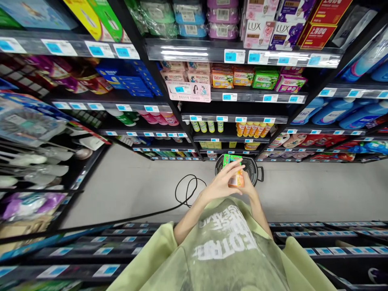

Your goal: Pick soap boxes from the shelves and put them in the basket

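Both hands meet in front of my body, around a small orange and white soap pack (238,179). My left hand (223,178) holds the pack from the left, its fingers reaching over the top. On the other side, my right hand (248,185) grips the pack, and part of it is hidden behind it. Just beyond the fingers is a green pack (233,158), seen against the basket; whether it lies inside cannot be told. The dark shopping basket (257,163) is below the hands on the floor, its handle to the right.
Ahead stands a shelf with boxed soaps (265,79), bottles (254,129) and price tags. Blue detergent bottles (336,111) are at right, kitchen utensils (33,161) at left. A black cable (178,202) loops over the grey floor (136,182). More shelving (100,242) runs behind me.
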A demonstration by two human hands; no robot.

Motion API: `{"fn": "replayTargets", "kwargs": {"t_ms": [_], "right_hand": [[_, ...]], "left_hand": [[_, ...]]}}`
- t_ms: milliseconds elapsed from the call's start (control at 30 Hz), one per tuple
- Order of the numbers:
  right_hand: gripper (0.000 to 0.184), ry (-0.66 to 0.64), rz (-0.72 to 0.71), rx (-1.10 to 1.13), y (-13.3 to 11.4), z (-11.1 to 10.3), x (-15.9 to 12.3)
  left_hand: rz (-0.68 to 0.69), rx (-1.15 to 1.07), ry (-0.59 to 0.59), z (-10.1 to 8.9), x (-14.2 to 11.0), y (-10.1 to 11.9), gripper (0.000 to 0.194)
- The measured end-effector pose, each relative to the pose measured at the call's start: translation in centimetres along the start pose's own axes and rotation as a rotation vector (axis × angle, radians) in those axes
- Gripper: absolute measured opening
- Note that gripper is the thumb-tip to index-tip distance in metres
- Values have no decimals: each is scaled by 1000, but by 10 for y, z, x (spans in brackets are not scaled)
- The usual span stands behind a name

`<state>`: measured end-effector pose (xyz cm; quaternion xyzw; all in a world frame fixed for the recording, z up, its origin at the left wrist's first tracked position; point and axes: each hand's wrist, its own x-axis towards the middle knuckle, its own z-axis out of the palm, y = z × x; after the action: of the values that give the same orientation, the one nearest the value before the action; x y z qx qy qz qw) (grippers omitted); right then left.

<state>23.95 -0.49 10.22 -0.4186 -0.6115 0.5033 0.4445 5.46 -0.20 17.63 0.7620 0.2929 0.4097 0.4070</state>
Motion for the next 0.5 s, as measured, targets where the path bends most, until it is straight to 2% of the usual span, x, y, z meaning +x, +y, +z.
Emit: {"fn": "replayTargets", "kwargs": {"t_ms": [100,200,333,500], "right_hand": [[83,142,33,178,0,-2,-3],[87,216,-39,268,-7,-9,-3],[88,217,-66,318,-14,-12,-2],[87,207,-48,333,-16,-5,-4]], "left_hand": [[-87,-5,52,-4,-9,-8,102],[-189,-22,141,-9,-18,-17,91],[-241,-131,185,-8,-23,-23,75],[-244,-101,187,-8,-20,-21,63]]}}
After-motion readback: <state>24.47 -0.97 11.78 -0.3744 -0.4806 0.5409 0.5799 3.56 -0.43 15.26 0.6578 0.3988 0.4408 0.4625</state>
